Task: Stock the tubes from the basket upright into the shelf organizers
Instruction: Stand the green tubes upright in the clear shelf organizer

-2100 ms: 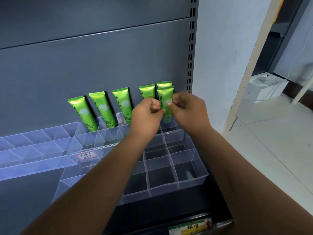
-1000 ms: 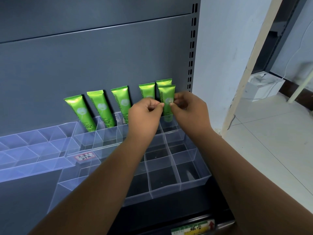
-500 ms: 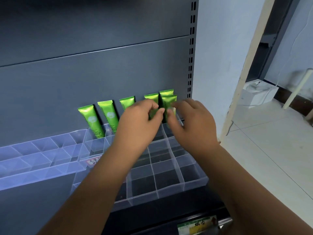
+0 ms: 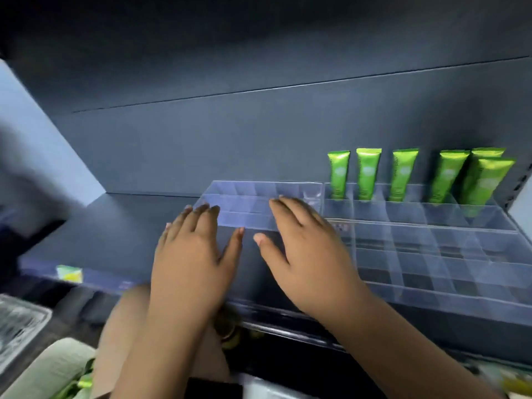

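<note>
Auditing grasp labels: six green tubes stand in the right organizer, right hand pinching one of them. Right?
Not quite. In the head view the right hand is open, fingers spread over the left organizer, pinching nothing. The six green tubes do stand in the right organizer.

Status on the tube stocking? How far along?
Done: six tubes stand upright in the right organizer, five along the back row and one in front of the rightmost. In hand: nothing; the left hand and right hand lie open at the left organizer, which shows no tubes. Left: both organizers are mostly unfilled.
</note>
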